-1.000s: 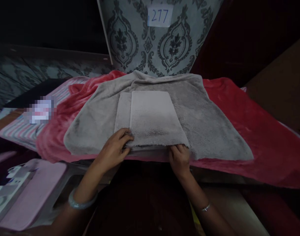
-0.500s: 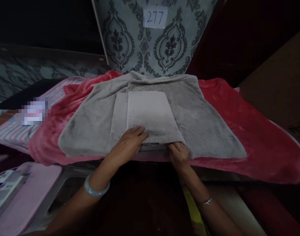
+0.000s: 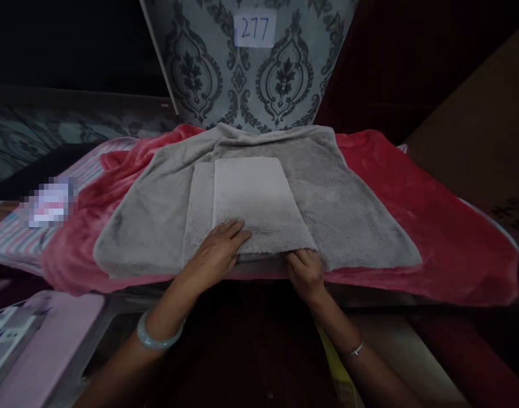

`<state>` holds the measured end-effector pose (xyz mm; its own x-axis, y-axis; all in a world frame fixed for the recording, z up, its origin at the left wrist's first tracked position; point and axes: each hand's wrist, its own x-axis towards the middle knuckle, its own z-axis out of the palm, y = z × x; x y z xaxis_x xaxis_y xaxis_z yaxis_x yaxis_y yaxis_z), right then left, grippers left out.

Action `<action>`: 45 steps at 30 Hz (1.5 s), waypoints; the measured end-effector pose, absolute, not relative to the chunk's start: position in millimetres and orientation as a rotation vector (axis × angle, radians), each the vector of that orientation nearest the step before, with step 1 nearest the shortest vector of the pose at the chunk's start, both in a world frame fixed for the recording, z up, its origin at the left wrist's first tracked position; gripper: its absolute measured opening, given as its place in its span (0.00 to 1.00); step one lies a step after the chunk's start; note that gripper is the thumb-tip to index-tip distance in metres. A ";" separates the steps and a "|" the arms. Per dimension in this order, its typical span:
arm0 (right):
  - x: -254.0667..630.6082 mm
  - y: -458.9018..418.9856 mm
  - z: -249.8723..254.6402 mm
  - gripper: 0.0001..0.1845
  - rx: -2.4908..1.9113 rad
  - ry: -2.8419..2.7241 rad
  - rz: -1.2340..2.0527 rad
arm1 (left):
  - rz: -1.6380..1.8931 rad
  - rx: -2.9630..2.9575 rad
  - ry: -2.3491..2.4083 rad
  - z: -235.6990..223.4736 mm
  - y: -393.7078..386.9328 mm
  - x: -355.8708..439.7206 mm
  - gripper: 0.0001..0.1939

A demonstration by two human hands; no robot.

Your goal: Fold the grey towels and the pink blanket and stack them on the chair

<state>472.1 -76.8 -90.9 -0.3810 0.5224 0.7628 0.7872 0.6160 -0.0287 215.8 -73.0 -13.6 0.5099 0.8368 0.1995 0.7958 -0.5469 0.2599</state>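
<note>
A lighter grey plush piece (image 3: 253, 192), folded into a rectangle, lies on a spread grey plush blanket (image 3: 353, 221). My left hand (image 3: 216, 246) rests on its near left part, fingers stretched out over the top; the thumb is hard to make out. At the near right corner, my right hand (image 3: 305, 272) is closed on the edge of the plush piece, its fingertips partly hidden under the fold. A narrow strip of the piece shows left of the upper layer. A pale bangle (image 3: 157, 340) circles my left wrist and a thin bracelet (image 3: 357, 348) my right.
Beneath the grey blanket lies a red blanket (image 3: 450, 238), over a striped sheet (image 3: 12, 243) at left. A pink stool-like surface (image 3: 59, 345) is at lower left with a white object (image 3: 8, 334) on it. Behind stands a patterned wall with a paper marked 277 (image 3: 254, 28).
The whole view has shifted slightly, so the scene sits a little further left. Both hands keep nearly the same places on the folded plush piece.
</note>
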 end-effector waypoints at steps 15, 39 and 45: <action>459.8 -76.6 -99.2 0.15 -1.052 -1.926 -0.407 | 0.407 2.547 1.288 22.6 -62.1 208.8 0.24; 451.9 -75.1 -99.9 0.16 -1.030 -1.798 -0.367 | 0.170 2.351 2.021 0.2 160.5 253.9 0.31; 462.4 -78.4 -96.1 0.18 -1.017 -1.899 -0.303 | 0.168 2.350 1.990 -0.4 161.9 254.8 0.32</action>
<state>462.4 -78.4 -96.1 -0.2260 0.5256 0.8202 0.7546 0.6269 -0.1939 254.8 161.9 -0.4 0.1623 0.9857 0.0460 0.9794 -0.1666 0.1141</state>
